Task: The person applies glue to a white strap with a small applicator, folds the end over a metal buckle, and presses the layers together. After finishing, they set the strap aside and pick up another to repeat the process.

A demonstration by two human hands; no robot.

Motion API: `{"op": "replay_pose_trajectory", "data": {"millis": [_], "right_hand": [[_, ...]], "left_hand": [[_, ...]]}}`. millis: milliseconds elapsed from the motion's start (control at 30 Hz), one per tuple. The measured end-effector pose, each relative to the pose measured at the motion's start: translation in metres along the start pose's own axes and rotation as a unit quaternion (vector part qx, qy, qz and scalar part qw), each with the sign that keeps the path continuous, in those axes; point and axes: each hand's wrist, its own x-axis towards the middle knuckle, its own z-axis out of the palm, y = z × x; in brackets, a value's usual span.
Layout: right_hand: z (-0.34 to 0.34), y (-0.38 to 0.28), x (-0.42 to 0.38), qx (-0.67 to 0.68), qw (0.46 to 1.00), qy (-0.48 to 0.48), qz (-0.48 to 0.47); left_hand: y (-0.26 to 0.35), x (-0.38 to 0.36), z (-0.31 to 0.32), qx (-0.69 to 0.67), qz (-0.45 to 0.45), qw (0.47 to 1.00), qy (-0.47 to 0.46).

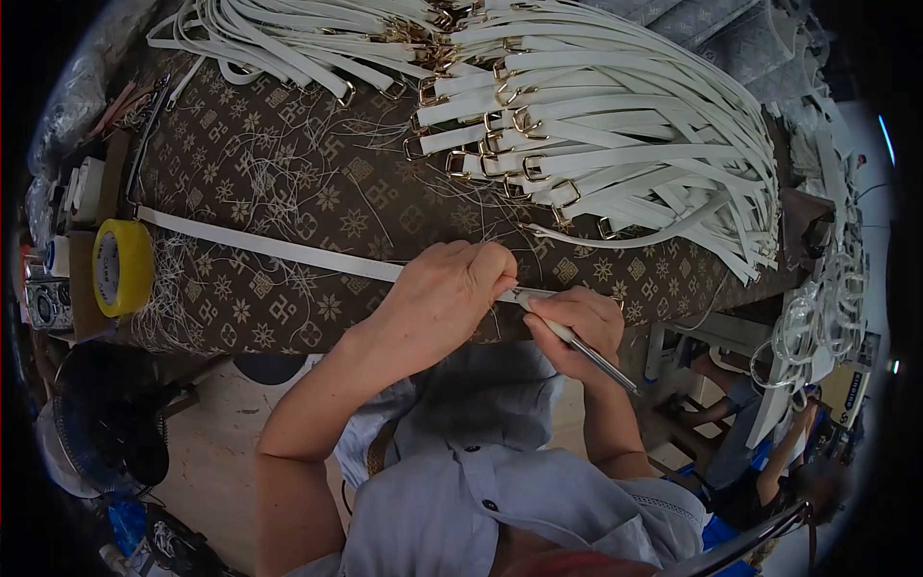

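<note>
A white strap lies slantwise across the brown patterned cloth, its far left end at the cloth's left edge. Closed over the strap near its right part is my left hand, with the fingers curled and pinching close to the tool tip. My right hand grips a slim pen-like tool with a white and metal barrel. Its tip points at the strap beside my left fingers, and its metal end sticks out toward the lower right. What exactly the tip touches is hidden by my fingers.
A heap of white straps with gold buckles covers the table's back and right. Loose threads litter the patterned cloth. Yellow tape stands at the left edge. A fan is at lower left; another person sits at lower right.
</note>
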Motion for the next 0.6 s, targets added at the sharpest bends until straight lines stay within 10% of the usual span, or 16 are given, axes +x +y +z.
{"op": "replay_pose_trajectory", "data": {"millis": [600], "right_hand": [[0.0014, 0.0010, -0.0002, 0.002, 1.000, 0.006, -0.005]], "left_hand": [[-0.0008, -0.0004, -0.0010, 0.000, -0.002, 1.000, -0.010]]}}
